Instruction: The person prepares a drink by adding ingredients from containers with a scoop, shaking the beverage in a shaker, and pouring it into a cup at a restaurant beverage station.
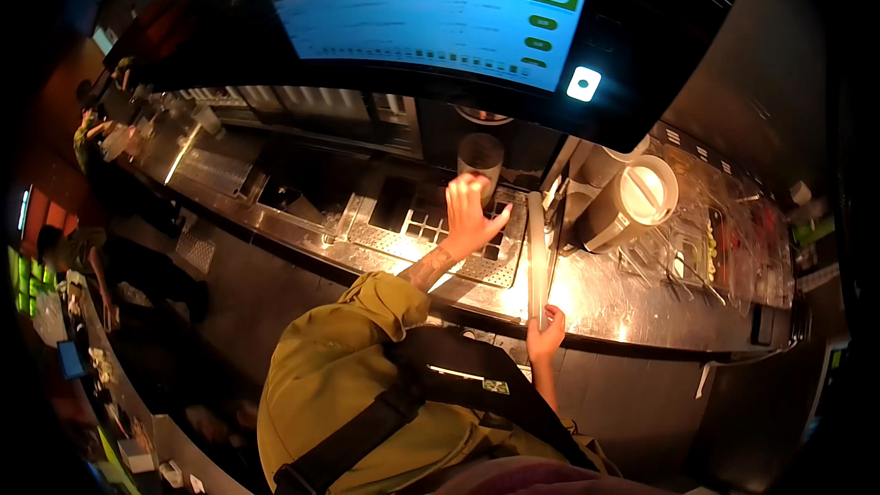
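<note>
My left hand [474, 216] is over a perforated metal drip tray [474, 268], fingers bent and thumb held apart. Just beyond it stands a tall translucent cup [481, 155], partly covered by my fingers; no grip on it is plain. Near the counter's front edge, my right hand [545, 338] has its fingers around the near end of a long pale strip or stack [537, 254]. That piece stretches away from me over the counter, between the tray and a large lidded pitcher [622, 206].
A lit touchscreen [426, 7] with writing hangs over the steel counter [605, 302]. Clear food containers [694, 258] with tongs fill the right side. Stacked cups [302, 100] line the back. Two people [103, 258] [93, 144] stand at the left, by another counter [185, 454] behind.
</note>
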### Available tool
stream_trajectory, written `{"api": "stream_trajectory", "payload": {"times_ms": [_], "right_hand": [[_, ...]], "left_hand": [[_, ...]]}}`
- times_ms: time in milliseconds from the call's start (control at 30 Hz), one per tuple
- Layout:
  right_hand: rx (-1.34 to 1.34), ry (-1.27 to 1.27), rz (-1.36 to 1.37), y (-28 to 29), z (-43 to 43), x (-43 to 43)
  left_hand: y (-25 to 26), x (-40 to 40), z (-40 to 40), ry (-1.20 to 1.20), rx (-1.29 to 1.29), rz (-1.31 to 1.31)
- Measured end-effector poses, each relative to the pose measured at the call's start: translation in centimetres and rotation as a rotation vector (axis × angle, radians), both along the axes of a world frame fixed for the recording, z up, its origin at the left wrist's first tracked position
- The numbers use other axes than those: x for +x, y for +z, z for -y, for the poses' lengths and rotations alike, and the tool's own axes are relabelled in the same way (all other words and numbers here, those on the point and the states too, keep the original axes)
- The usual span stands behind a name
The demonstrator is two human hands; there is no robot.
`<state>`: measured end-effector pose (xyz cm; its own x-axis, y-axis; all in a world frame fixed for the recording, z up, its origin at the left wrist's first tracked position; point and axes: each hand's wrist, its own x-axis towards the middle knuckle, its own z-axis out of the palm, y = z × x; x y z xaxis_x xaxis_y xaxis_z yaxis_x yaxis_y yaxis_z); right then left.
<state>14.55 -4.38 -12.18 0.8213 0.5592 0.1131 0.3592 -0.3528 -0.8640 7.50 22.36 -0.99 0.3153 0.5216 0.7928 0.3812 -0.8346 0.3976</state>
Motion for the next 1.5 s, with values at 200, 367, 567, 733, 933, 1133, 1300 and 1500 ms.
{"api": "stream_trajectory", "payload": {"times_ms": [200, 367, 567, 733, 933, 1133, 1300, 1500], "right_hand": [[-0.096, 0.079, 0.172, 1.4, -1.6, 0.2], [-0.342, 0.084, 0.258, -0.2, -1.2, -0.7], [-0.339, 0.074, 0.335, -1.6, -0.6, -0.8], [-0.228, 0.024, 0.442, -2.8, -0.3, -0.4], [-0.061, 0.031, 0.427, -4.5, -0.4, 0.9], [-0.028, 0.066, 0.401, -4.1, -0.6, 1.0], [0.057, -0.051, 0.433, -5.2, -1.1, 1.0], [0.078, -0.156, 0.386, -5.6, -1.7, 1.0]], "left_hand": [[1.1, 0.4, -3.3, 0.058, -0.536, 0.030], [-1.4, 1.5, -4.9, -0.041, -0.489, 0.145], [-1.5, 2.1, -6.9, -0.087, -0.465, 0.229], [-1.5, 1.9, -8.2, -0.161, -0.580, 0.246], [-1.8, 1.7, -8.8, -0.002, -0.511, 0.116], [-3.5, 1.8, -9.3, -0.019, -0.492, 0.159], [-3.8, 2.3, -10.0, -0.083, -0.545, 0.233], [-4.4, 2.2, -10.5, -0.058, -0.509, 0.229]]}}
